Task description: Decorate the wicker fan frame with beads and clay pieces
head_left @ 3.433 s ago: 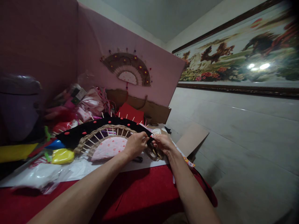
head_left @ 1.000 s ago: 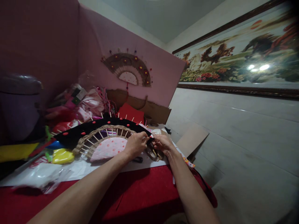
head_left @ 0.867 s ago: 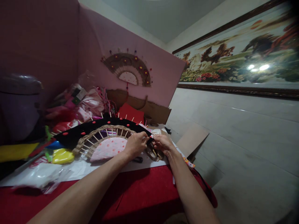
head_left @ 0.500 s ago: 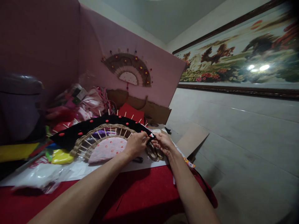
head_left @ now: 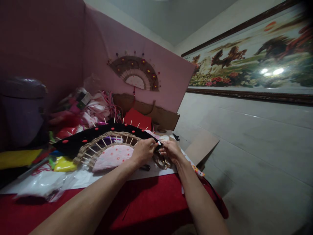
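Note:
A half-round craft fan [head_left: 95, 133] lies across the table, with a black band dotted in red, a woven straw arc with thin sticks, and a pink patterned centre. My left hand [head_left: 144, 150] is closed, its thumb and fingers pinching the band's right end. Small white dots [head_left: 159, 143] show on the black between my two hands. Curled in from the other side, my right hand [head_left: 171, 150] has its fingertips closed at the tip of the fan. Just below the hands lies a pair of scissors [head_left: 160, 160], partly covered by them.
A red cloth [head_left: 146, 192] covers the table, with a white sheet over part of it. Plastic bags [head_left: 44, 187] and a yellow packet [head_left: 65, 164] lie left. Pink fabric [head_left: 97, 107] is heaped behind. Another fan [head_left: 134, 71] hangs on the pink panel.
My left hand has shifted very slightly right and down at the fan's end. My right hand stays almost where it was, and the fan lies as before.

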Available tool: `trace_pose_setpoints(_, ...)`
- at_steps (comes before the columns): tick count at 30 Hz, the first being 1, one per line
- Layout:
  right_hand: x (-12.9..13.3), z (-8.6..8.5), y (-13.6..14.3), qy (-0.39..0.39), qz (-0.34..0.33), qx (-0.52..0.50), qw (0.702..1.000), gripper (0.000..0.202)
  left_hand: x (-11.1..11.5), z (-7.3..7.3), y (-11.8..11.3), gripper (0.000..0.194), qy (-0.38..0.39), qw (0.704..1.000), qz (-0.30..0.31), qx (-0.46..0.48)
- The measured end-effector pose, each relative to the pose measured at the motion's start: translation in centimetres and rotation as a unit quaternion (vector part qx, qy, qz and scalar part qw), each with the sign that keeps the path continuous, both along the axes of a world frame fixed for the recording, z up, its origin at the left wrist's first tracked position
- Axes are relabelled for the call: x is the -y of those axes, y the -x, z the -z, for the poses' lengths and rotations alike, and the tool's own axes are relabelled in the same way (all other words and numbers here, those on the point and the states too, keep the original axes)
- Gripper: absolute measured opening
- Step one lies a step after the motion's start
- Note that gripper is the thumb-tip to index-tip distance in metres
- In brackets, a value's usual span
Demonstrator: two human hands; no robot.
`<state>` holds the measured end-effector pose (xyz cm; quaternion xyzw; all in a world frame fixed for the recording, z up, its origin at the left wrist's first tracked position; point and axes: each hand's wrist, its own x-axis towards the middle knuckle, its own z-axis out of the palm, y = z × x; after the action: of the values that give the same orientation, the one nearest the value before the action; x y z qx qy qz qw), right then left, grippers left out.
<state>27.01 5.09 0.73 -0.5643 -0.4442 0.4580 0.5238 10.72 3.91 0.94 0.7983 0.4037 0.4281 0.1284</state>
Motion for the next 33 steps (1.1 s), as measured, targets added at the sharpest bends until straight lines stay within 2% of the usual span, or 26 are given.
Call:
trace_pose_setpoints(5,-0.2,0.3,0.1,-0.001,0.046,0.071,0.996,0.015,-0.8,0.2,0.0,0.021,0.051,0.994,0.018,0.093)
trace_pose_setpoints(10,-0.8,0.9,-0.2,-0.027,0.114,0.171,0.978,0.010,-1.1,0.1,0.0,0.018,0.083,0.983,0.024,0.164)
trace_pose_setpoints(13,-0.9,1.0,-0.7,-0.061,0.153,0.240,0.957,0.009,-1.1,-0.2,0.0,0.010,0.104,0.977,0.012,0.188)
trace_pose_setpoints(16,-0.4,0.6,-0.9,-0.121,0.196,0.305,0.924,0.014,-1.1,-0.3,0.0,0.014,0.116,0.969,0.009,0.216)
trace_pose_setpoints(20,0.1,-0.1,-0.6,-0.196,0.224,0.351,0.888,0.014,-1.3,-0.3,-0.1,0.012,0.168,0.941,0.058,0.288)
trace_pose_setpoints(22,0.4,-0.3,-0.2,-0.257,0.201,0.357,0.876,0.018,-1.3,-0.2,-0.2,0.009,0.226,0.907,0.105,0.338)
trace_pose_setpoints(25,0.9,-0.4,0.6,-0.363,0.131,0.344,0.856,0.022,-1.3,0.0,-0.3,0.018,0.284,0.856,0.178,0.394)
trace_pose_setpoints(27,1.4,-0.5,1.2,-0.400,0.082,0.336,0.849,0.020,-1.3,0.0,-0.3,0.023,0.306,0.832,0.209,0.412)
trace_pose_setpoints(30,2.1,-0.7,1.9,-0.421,0.013,0.339,0.841,0.013,-1.3,0.1,-0.2,0.027,0.333,0.814,0.228,0.418)
trace_pose_setpoints(33,2.5,-0.8,2.3,-0.430,-0.029,0.358,0.829,0.007,-1.2,0.3,-0.2,0.031,0.332,0.818,0.242,0.402)
